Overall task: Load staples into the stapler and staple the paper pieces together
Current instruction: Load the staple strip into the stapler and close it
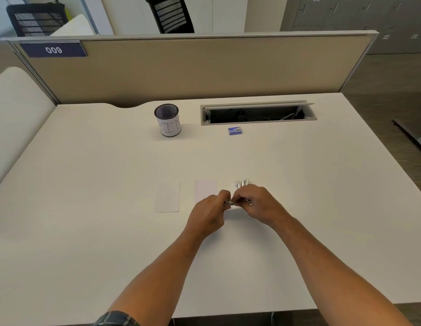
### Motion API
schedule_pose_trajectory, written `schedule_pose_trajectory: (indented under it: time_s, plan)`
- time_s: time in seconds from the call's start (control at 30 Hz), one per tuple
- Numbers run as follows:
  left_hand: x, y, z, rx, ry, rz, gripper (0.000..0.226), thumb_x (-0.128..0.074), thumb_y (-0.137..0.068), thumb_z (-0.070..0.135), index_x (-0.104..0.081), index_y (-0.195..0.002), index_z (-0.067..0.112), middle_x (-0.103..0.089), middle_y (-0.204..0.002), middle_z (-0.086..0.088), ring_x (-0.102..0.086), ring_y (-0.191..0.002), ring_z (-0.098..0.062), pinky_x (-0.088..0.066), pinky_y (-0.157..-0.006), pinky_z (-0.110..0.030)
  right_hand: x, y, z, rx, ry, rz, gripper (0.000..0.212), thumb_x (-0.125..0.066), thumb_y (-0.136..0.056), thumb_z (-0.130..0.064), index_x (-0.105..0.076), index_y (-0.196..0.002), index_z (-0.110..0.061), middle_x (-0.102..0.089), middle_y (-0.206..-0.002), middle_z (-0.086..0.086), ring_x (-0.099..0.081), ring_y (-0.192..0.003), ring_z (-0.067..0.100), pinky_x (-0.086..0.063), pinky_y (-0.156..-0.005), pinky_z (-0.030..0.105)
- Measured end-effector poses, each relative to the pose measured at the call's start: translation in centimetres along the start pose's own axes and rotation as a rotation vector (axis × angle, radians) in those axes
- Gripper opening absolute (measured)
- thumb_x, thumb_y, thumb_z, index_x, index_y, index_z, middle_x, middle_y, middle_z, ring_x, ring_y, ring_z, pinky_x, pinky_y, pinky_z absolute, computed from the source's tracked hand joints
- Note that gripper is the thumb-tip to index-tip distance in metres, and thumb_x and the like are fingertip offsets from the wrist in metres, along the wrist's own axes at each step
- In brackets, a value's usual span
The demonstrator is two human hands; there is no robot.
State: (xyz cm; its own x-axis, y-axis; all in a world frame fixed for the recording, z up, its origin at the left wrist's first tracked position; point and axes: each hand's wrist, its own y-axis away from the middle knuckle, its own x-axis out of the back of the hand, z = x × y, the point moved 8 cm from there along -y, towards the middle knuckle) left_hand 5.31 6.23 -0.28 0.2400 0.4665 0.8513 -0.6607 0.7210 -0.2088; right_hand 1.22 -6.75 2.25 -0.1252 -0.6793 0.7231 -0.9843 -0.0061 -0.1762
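Both hands meet over the middle of the white desk [87,184]. My left hand [208,211] and my right hand [257,204] pinch a small metal piece [230,203] between their fingertips; it looks like part of the stapler or a strip of staples, mostly hidden by the fingers. Shiny metal parts of the stapler [242,182] stick up just behind my right hand. Two white paper pieces lie flat to the left: one [167,196] further left, the other [205,190] right beside my left hand. A small blue staple box [235,131] sits further back.
A black mesh cup [167,123] with a white label stands at the back centre. An open cable tray [257,112] is recessed in the desk behind the box. A beige partition [204,67] closes off the far edge.
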Motion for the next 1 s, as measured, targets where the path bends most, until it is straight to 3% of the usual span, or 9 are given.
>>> schedule_pose_trajectory:
  time_s: [0.17,0.3,0.47,0.53,0.67,0.87,1.0]
  plan:
    - [0.3,-0.1,-0.1,0.006,0.003,0.005,0.03,-0.06,-0.096,0.015,-0.035,-0.109,0.027,-0.068,-0.086,-0.001,-0.057,-0.072,-0.027,-0.044,-0.053,-0.034,0.1,0.0,-0.2,0.065,0.124,-0.013,0.009,-0.076,-0.088,-0.005,-0.079,-0.091,-0.013,-0.07,-0.09,-0.004,-0.056,-0.087,0.017,-0.048,-0.076,0.029]
    - [0.9,-0.5,0.1,-0.024,-0.06,-0.001,0.03,-0.062,-0.095,0.016,-0.038,-0.11,0.026,-0.066,-0.081,-0.001,-0.055,-0.07,-0.027,-0.044,-0.051,-0.036,0.5,0.4,1.4,-0.082,0.151,0.037,0.01,-0.078,-0.085,-0.015,-0.077,-0.092,-0.022,-0.067,-0.09,-0.011,-0.056,-0.091,0.013,-0.051,-0.074,0.034]
    - [1.5,-1.6,1.3,-0.146,-0.265,-0.025,0.038,-0.072,-0.085,0.012,-0.043,-0.106,0.023,-0.063,-0.068,0.002,-0.052,-0.057,-0.027,-0.023,-0.046,-0.027,0.7,0.8,3.9,-0.302,0.054,0.067,0.022,-0.079,-0.079,-0.016,-0.069,-0.094,-0.028,-0.065,-0.094,-0.014,-0.062,-0.093,0.008,-0.047,-0.076,0.027]
    - [1.6,-1.9,1.9,-0.191,-0.337,-0.051,0.045,-0.075,-0.079,0.009,-0.044,-0.108,0.025,-0.063,-0.068,0.005,-0.05,-0.056,-0.025,-0.021,-0.045,-0.026,0.8,0.7,4.2,-0.326,0.051,0.066,0.023,-0.079,-0.077,-0.016,-0.07,-0.095,-0.027,-0.067,-0.095,-0.014,-0.063,-0.092,0.008,-0.05,-0.078,0.029]
    - [2.0,-2.5,3.1,-0.257,-0.372,-0.059,0.052,-0.077,-0.073,0.008,-0.046,-0.11,0.025,-0.065,-0.068,0.005,-0.05,-0.056,-0.024,-0.023,-0.043,-0.025,1.3,0.7,4.4,-0.301,0.062,0.059,0.017,-0.079,-0.079,-0.018,-0.074,-0.092,-0.028,-0.067,-0.093,-0.016,-0.063,-0.092,0.006,-0.051,-0.08,0.028]
    - [2.1,-2.8,3.8,-0.31,-0.37,-0.081,0.032,-0.071,-0.082,0.009,-0.062,-0.111,0.02,-0.068,-0.072,0.004,-0.051,-0.057,-0.026,-0.04,-0.041,-0.029,2.2,1.2,4.5,-0.186,0.143,0.027,0.016,-0.083,-0.078,-0.022,-0.077,-0.092,-0.026,-0.059,-0.087,-0.013,-0.051,-0.083,0.008,-0.048,-0.071,0.03]
    - [2.0,-3.8,4.9,-0.349,-0.405,-0.108,0.032,-0.07,-0.082,0.008,-0.065,-0.112,0.019,-0.064,-0.065,0.001,-0.052,-0.055,-0.03,-0.038,-0.042,-0.03,2.2,1.6,5.3,-0.194,0.088,0.018,0.019,-0.082,-0.076,-0.022,-0.073,-0.091,-0.03,-0.059,-0.088,-0.014,-0.054,-0.084,0.008,-0.049,-0.074,0.03]
